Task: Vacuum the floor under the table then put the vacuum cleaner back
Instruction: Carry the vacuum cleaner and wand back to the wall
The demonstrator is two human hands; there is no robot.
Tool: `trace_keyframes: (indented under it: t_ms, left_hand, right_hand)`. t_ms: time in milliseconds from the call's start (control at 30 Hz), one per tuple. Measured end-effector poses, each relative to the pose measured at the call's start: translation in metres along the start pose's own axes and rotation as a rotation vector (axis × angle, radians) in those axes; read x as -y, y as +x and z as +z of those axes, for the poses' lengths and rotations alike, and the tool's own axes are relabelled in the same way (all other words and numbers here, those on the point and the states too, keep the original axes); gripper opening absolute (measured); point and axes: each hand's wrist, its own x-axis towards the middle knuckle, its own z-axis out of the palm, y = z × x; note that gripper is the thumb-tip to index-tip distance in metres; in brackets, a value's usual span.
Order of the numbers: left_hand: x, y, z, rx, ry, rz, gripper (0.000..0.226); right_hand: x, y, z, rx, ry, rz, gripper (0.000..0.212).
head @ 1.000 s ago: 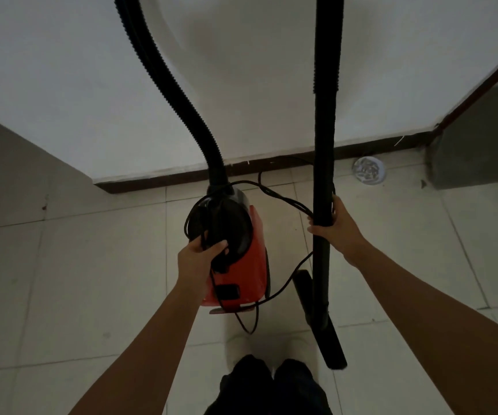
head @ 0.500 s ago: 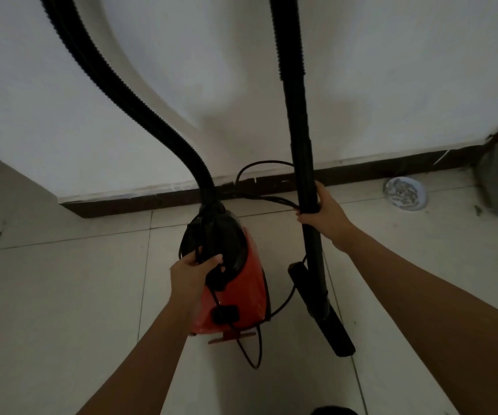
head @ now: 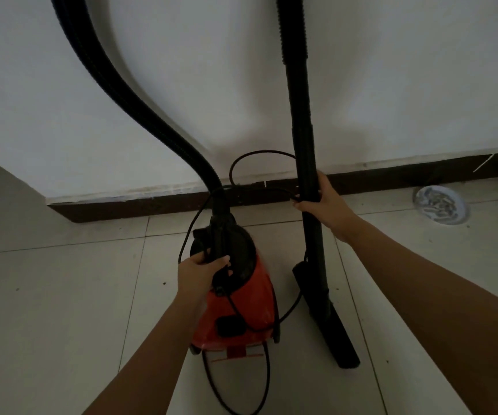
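A red and black vacuum cleaner (head: 250, 307) stands on the tiled floor just in front of the wall. My left hand (head: 201, 269) grips its black top handle. A ribbed black hose (head: 140, 106) rises from its top and leaves the frame at upper left. My right hand (head: 325, 205) is closed around the upright black wand (head: 301, 115), pinching a loop of the power cord (head: 259, 157) against it. The wand's flat nozzle (head: 334, 333) rests on the floor to the right of the body. More cord trails under the body toward me.
A white wall with a dark skirting board (head: 158, 205) runs across ahead. A round floor drain (head: 440, 205) lies at right near the skirting. Pale floor tiles (head: 56, 295) spread to the left and right of the vacuum.
The vacuum, wand and both hands have come closer to the wall and skirting. The view has tilted up, so my legs have dropped out of sight. Both grips are unchanged.
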Motion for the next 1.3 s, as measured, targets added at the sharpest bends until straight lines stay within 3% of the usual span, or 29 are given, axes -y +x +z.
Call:
trace_keyframes:
  t_ms: [200,633,1000,1300]
  left_hand:
    - [0.000,0.010,0.014,0.022,0.031,0.051,0.013]
    - [0.002,0.009,0.017,0.006,0.064,0.052,0.024]
    - [0.003,0.009,0.016,0.015,0.097,0.077,0.027]
    - [0.002,0.008,0.016,0.008,0.149,0.106,0.035]
  right_hand:
    - [-0.010,0.008,0.000,-0.003,-0.034,-0.035,0.080]
    - [-0.007,-0.005,-0.003,-0.103,-0.124,-0.030,0.053]
    - [-0.006,-0.019,0.001,-0.253,-0.154,-0.028,0.065]
    - [0.001,-0.018,-0.002,-0.176,-0.171,-0.047,0.052]
